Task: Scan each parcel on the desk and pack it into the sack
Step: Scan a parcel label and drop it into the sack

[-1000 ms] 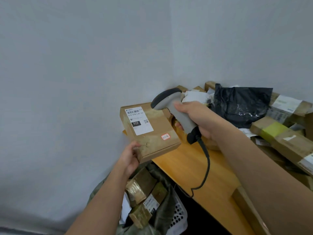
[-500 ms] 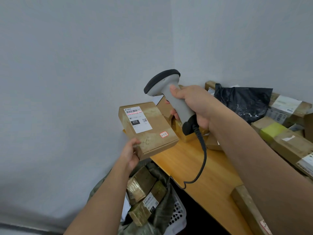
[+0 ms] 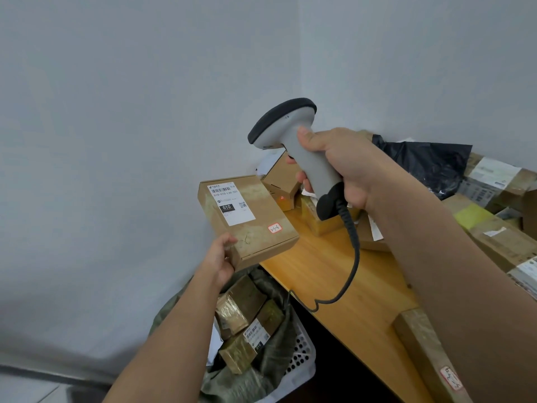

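Flat brown cardboard parcel [image 3: 247, 219], bearing a white barcode label, is being gripped at its corner by the left hand [image 3: 222, 258]. Right hand [image 3: 334, 167] is clasping a grey handheld scanner [image 3: 293, 146].

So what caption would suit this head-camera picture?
Left hand holds a labelled cardboard parcel above the sack while right hand grips the scanner.
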`<state>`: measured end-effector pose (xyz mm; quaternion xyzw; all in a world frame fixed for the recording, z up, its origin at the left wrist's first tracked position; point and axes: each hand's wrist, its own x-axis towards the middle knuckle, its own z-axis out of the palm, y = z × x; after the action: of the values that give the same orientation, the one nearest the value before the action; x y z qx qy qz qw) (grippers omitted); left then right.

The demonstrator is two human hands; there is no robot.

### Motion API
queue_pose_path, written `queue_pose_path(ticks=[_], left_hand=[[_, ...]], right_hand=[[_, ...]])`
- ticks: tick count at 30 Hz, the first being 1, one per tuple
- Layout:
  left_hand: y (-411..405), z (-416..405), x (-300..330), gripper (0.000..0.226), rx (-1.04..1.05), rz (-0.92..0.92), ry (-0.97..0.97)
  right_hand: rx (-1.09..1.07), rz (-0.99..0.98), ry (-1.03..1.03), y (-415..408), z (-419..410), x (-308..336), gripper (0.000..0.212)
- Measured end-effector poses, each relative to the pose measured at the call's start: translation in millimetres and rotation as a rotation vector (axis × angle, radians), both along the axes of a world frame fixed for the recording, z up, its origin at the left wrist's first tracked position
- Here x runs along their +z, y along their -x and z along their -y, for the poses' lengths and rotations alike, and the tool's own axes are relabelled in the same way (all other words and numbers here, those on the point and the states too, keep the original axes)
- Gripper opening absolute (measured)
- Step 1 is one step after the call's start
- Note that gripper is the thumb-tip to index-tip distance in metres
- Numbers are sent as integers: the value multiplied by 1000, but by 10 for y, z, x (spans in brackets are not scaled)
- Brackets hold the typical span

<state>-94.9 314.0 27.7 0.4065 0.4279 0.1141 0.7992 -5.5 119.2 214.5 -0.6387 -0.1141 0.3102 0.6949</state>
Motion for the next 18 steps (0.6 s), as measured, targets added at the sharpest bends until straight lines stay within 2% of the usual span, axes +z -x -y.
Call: queue_pose_path(ticks=[5,10,13,14,18], left_hand=[[80,-103,-69,17,23,-37,-8],[368,-348,-249,22,116,-125,-33],[657,-623,-531,58,190,-243,-57],[760,-710,-637,64,216,-284,-65],[1153,-862,-911,56,268,-472,-148]], right_hand=[[46,-48,-2,-55,-101,-110,33],[77,-78,137,-101,-303,-518,32],[126,-76,194,-57,-461,-836,27],[142,-86,197,-35,-518,-938,24],[197,-135,233,63,-745,-1325,22]])
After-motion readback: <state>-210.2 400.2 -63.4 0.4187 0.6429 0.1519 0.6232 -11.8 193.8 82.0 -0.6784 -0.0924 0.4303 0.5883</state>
